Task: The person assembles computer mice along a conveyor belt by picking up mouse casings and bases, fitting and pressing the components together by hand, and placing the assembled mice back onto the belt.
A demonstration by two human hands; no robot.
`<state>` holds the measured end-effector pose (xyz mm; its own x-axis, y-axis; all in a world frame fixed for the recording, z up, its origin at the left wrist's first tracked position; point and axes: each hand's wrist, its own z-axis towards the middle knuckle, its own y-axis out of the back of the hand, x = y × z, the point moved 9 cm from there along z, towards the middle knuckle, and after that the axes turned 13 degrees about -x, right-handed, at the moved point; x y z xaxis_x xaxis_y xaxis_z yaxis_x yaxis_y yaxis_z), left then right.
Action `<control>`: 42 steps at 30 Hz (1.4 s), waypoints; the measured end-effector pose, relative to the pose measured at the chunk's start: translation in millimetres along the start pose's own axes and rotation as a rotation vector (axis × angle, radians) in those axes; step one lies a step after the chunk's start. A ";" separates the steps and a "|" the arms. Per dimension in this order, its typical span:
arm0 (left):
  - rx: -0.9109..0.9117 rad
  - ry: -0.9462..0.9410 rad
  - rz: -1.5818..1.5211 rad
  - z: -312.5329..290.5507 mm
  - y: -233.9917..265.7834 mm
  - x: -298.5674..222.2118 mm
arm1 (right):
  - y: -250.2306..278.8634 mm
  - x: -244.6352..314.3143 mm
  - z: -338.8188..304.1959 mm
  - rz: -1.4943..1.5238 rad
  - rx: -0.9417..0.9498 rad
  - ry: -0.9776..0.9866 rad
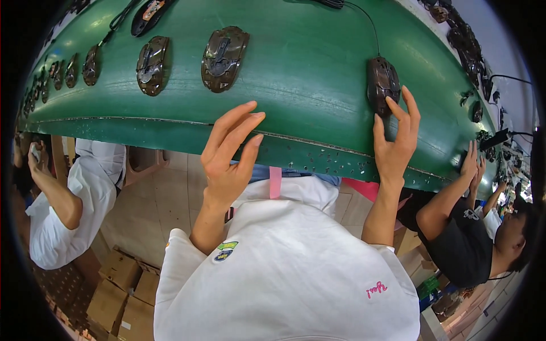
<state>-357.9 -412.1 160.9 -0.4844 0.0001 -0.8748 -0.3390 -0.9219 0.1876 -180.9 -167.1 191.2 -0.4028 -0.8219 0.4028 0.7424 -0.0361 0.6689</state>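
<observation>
R hand is on the dark mouse at the near-right of the green conveyor belt. Fingertips touch its near end, thumb alongside, not wrapped around it, so contact only, nothing gripped yet. The mouse's cable runs off toward the far edge of the belt.

L hand is empty, fingers loosely extended, hovering at the belt's near edge, touching no part. Nearest units to it are the open brown mouse shells, lined up w/ more of the same going off to the left, well apart from our fingers.

Step in hand, as we read it: picking the corded mouse off the line, approach done, grasp not closed.

Next move prob needs fingers curled over the body from both sides before lifting, and some care w/ the cable so it doesn't drag or snag on the belt. L hand is free to support.

Others nearby: co-worker in a white shirt on our left, another in black on our right, w/ their own hands at the belt edge. Cardboard boxes on the floor below left.
</observation>
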 end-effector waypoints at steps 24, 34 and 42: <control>0.006 0.080 -0.006 4.6 10.6 4.5 | -50.0 145.2 -8.7 0.493 0.254 0.300; -0.144 -0.309 0.366 88.7 26.1 4.1 | -102.3 193.3 -33.4 0.777 0.371 0.558; -0.019 -0.381 0.359 153.2 -11.6 21.6 | -99.9 163.2 -20.1 0.808 0.214 0.357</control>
<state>-488.0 -342.1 208.3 -0.8278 -0.1789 -0.5317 -0.0853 -0.8966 0.4345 -310.1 -309.1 177.6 0.4138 -0.6795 0.6059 0.5973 0.7049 0.3826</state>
